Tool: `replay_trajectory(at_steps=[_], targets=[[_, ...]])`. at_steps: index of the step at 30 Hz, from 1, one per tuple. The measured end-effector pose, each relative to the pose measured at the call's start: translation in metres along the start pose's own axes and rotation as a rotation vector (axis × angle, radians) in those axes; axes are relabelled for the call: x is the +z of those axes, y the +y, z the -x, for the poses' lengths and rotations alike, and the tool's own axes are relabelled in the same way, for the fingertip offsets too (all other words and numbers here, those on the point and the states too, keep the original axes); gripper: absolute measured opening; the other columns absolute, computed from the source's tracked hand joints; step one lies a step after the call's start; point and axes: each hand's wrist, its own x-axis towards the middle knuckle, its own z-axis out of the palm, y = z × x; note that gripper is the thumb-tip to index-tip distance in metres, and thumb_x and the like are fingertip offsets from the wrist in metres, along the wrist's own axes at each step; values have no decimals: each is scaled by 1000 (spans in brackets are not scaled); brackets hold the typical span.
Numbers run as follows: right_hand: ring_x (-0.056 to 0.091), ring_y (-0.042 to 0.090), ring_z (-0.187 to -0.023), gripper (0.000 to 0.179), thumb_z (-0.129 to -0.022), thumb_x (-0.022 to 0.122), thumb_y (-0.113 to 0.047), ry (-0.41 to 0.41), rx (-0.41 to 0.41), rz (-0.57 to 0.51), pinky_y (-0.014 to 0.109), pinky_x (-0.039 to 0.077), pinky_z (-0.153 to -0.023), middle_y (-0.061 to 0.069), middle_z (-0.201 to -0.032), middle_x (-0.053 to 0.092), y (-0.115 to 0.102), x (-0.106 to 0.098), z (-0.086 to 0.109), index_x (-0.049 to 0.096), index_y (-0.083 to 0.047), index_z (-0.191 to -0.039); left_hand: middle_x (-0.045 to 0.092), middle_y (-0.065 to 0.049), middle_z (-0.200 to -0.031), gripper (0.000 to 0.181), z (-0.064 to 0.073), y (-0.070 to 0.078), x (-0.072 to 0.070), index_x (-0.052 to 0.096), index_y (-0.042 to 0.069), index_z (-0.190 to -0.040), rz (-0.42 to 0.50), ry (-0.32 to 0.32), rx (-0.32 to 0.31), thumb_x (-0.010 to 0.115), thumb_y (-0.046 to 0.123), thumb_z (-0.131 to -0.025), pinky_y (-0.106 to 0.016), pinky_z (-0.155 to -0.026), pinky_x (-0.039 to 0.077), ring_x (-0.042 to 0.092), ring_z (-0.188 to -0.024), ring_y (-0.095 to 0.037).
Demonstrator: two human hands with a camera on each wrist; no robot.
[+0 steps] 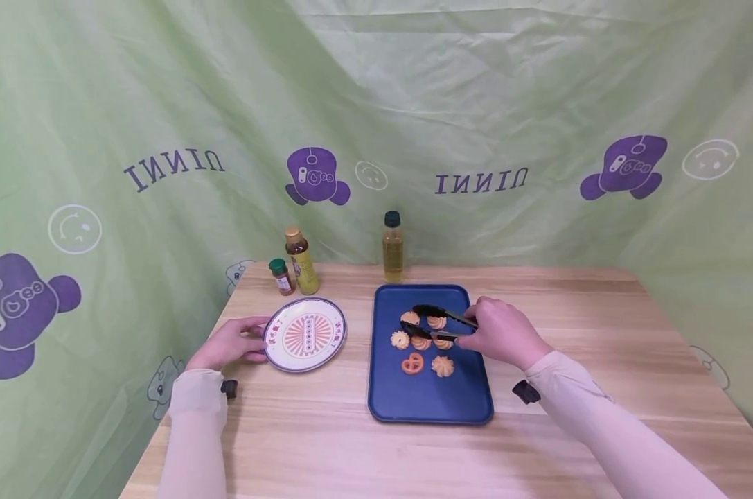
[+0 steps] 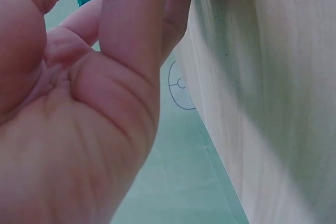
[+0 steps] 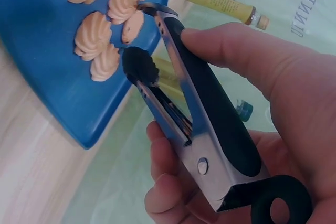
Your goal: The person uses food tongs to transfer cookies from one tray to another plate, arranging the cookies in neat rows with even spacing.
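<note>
At the left of the bench point(image 1: 301, 430), a person's left hand point(image 1: 228, 343), in a pale sleeve point(image 1: 195, 423), touched the left rim of a round printed plate point(image 1: 305, 335); the thumb and fingers lay apart along the edge, and I could not tell whether that grip pinched the rim or only rested on it; behind the plate stood a small green-lidded spice jar point(image 1: 282, 278) and, just beside it, a taller yellow-labelled bottle point(image 1: 304, 269) with a tan cap; further right, near the far edge, stood a dark-capped bottle of pale yellow liquid point(image 1: 393, 255); in front of it lay a blue rectangular tray point(image 1: 413, 405), bearing swirled piped cookies point(image 1: 442, 366) and one pretzel-shaped biscuit point(image 1: 411, 364), which sat left of the nearest cookie; over the group reached black-and-silver tongs point(image 3: 218, 114), their two tips spread apart, though I could not tell whether either tip touched a cookie; at the tray's right side, the right hand point(image 1: 503, 334) held the tongs, its grip closed round both arms with the thumb along one of them; behind everything hung a green curtain point(image 1: 376, 83) with purple cartoon figures.
</note>
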Motion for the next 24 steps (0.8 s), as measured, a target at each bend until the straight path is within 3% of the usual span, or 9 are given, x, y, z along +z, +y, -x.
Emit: replay_trajectory(at_steps=[11,24], targets=[[75,29,-86,44,-88,92,-35,-12,4,34,54,70,-81,19,-108,81,-6,-1,-7,84,1,-112,52,-31,-153,69,2,3,0,45,3,-170,3,5,-22,72,3,-107,-30,-86,73,78,-97,-18],[76,28,-87,45,-89,91,-34,1,10,12,55,71,-86,21,-113,82,-6,2,-10,84,3,-114,53,-31,-150,70,-1,0,1,45,2,-169,-1,8,-15,74,4,-106,-32,-85,73,78,-96,-18]])
